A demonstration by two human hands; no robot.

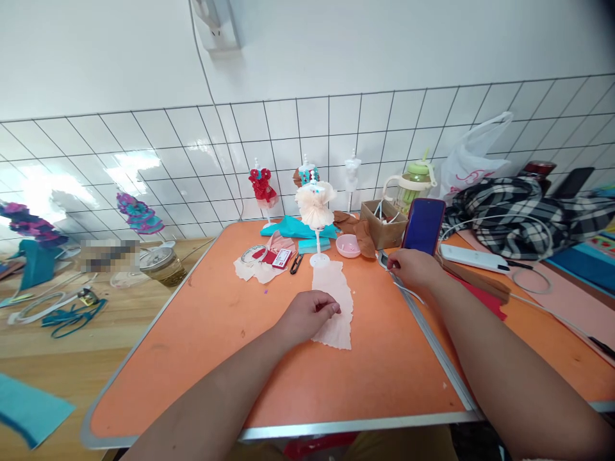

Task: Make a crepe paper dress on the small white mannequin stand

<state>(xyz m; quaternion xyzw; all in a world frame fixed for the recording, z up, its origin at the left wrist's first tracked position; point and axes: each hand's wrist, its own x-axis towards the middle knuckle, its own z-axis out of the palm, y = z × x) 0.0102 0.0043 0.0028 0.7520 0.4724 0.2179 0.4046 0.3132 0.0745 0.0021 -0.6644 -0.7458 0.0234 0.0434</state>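
Note:
My left hand (307, 314) lies on a pale pink strip of thin, crinkled material (334, 333), fingers curled and thumb against the forefinger. Whether anything is pinched there is too small to make out. Off to the right, my right hand (414, 267) has its fingers closed at a grey looped handle (383, 258), perhaps of scissors; the rest of it is hidden. Just beyond the strip stands a small white dress form (318, 243) wearing a ruffled cream dress (314, 203). Black thread snips (296, 264) lie left of its base, near a red-and-white packet (281, 258).
Behind stand dress forms with a red dress (262, 187) and a bare white torso (352, 171). A pink bowl (348, 246), cardboard box (383, 225), upright phone (423, 225) and green-lidded bottle (416, 182) line the right side. A lidded glass jar (163, 266) is at left.

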